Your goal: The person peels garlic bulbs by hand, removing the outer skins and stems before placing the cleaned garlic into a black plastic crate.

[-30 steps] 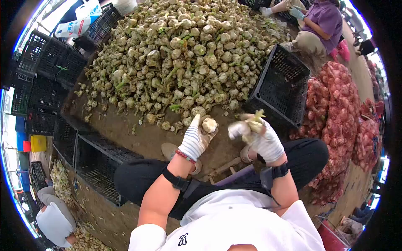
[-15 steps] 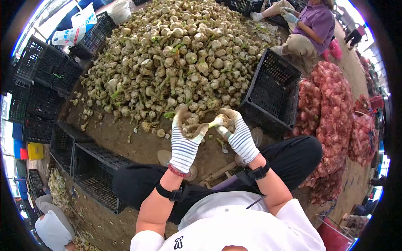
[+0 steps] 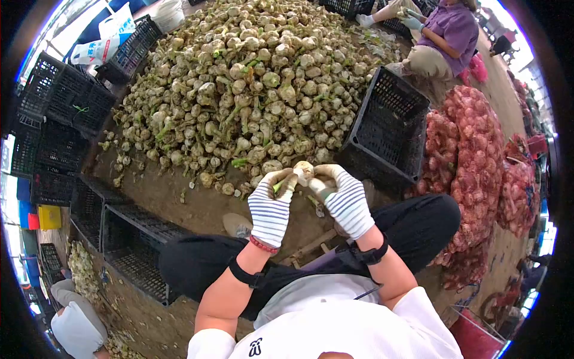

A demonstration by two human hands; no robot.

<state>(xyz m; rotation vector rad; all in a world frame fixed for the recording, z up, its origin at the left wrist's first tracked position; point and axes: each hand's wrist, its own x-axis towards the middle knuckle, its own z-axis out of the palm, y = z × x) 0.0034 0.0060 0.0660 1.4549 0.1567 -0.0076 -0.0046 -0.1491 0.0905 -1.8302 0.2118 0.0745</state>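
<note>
In the middle of the head view, my left hand [image 3: 269,206], in a striped glove with a soiled palm side, is closed on a pale garlic bulb [image 3: 304,169]. The bulb points up past the fingertips, and a bit of green stem [image 3: 277,187] shows between the fingers. My right hand [image 3: 345,202], gloved alike, is curled just right of the bulb, its fingertips at or against the bulb's edge. Whatever lies inside its grip is hidden. Just beyond both hands rises a big heap of untrimmed garlic [image 3: 239,102].
A black plastic crate [image 3: 382,134] stands right of the heap, beside red mesh sacks of garlic [image 3: 475,161]. More black crates [image 3: 134,251] are at the left. A co-worker in purple [image 3: 448,39] sits at the upper right; another person [image 3: 78,326] is at the lower left.
The bulb has moved slightly left and turned upward, from my right fingers into my left hand. My left hand has closed and come nearer to my right.
</note>
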